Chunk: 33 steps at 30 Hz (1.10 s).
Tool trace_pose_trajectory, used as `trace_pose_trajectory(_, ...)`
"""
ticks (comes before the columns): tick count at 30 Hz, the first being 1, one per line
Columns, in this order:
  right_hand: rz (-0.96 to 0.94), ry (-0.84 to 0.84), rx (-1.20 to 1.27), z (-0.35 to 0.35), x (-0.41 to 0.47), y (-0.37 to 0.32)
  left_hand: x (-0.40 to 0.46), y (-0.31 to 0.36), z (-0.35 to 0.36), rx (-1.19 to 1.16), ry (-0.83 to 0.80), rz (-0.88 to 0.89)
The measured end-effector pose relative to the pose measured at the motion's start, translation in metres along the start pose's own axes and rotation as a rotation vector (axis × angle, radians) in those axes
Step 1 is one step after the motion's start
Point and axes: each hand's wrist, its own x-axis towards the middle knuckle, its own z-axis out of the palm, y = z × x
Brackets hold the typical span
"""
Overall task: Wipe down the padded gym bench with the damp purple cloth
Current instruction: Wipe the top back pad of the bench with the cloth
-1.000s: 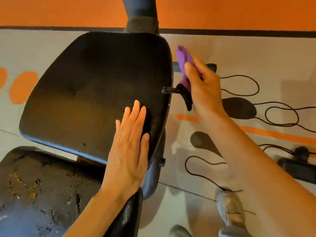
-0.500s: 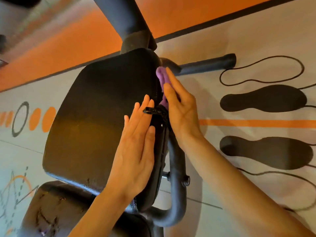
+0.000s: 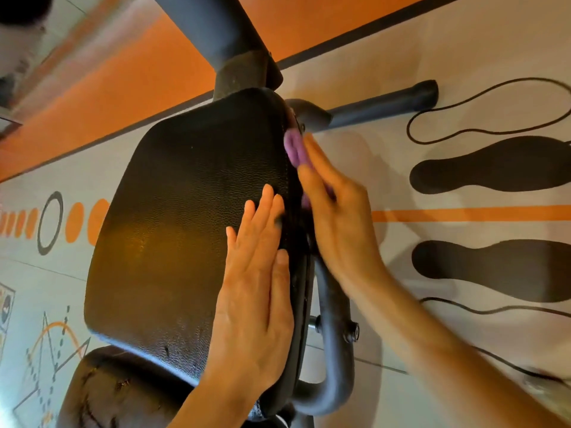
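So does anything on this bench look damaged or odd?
Yes. The lower pad at the bottom left looks cracked and peeling, with brownish patches. The upper pad being wiped looks sound apart from small nicks near its lower edge.

Purple cloth [image 3: 294, 148] mostly hidden — right hand [image 3: 341, 217] blurred.

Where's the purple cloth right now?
In the head view, the purple cloth is pressed by the right hand against the right edge of the black bench pad, just below the dark frame tube; the left hand lies flat on the pad.
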Motion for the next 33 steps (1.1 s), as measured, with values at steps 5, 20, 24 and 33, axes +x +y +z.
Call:
trace_pose_trajectory(5,-0.047,0.043,-0.221,0.006,0.061,-0.01,0.0,-0.002,0.001,0.016,0.008,0.007)
trace_pose_trajectory(20,-0.011,-0.044,-0.267,0.007,0.129,-0.021,0.002,-0.002,0.002,0.007,-0.003,0.022)
trace_pose_trajectory(24,-0.058,0.016,-0.13,0.003,0.027,-0.007,0.002,-0.002,0.002,-0.006,0.0,0.026)
trace_pose_trajectory(33,0.013,-0.005,-0.122,-0.005,0.034,-0.017,0.001,-0.001,-0.006,-0.141,-0.024,-0.024)
